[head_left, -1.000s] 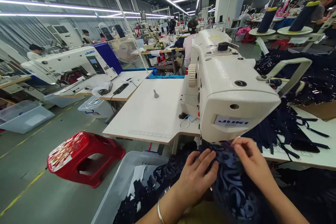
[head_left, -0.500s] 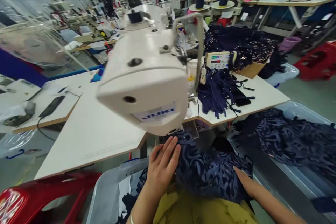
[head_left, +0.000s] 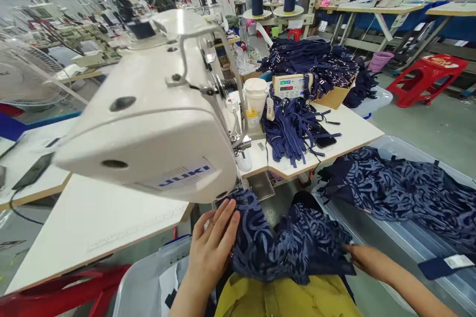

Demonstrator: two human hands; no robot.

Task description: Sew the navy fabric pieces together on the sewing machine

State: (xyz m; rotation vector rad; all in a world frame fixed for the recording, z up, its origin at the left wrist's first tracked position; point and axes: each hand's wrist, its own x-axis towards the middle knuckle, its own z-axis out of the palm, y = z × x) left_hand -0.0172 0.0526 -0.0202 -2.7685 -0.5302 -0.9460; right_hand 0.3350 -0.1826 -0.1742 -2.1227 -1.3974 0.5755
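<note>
The left hand (head_left: 213,250) lies open and flat on the patterned fabric (head_left: 282,247) (navy), under the sewing machine (head_left: 148,124). At 4 o'clock, the right hand (head_left: 366,260) pinches the fabric's edge.

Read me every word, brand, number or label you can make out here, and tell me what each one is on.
"JUKI": blue letters on a label on the front face of the white sewing machine.
Control panel behind the cup: red lit digits and small print, too small to read.
Hanging tag beside the cup: dark marks, too blurred to read.
White label on a navy piece in the clear bin: print too small to read.
</note>
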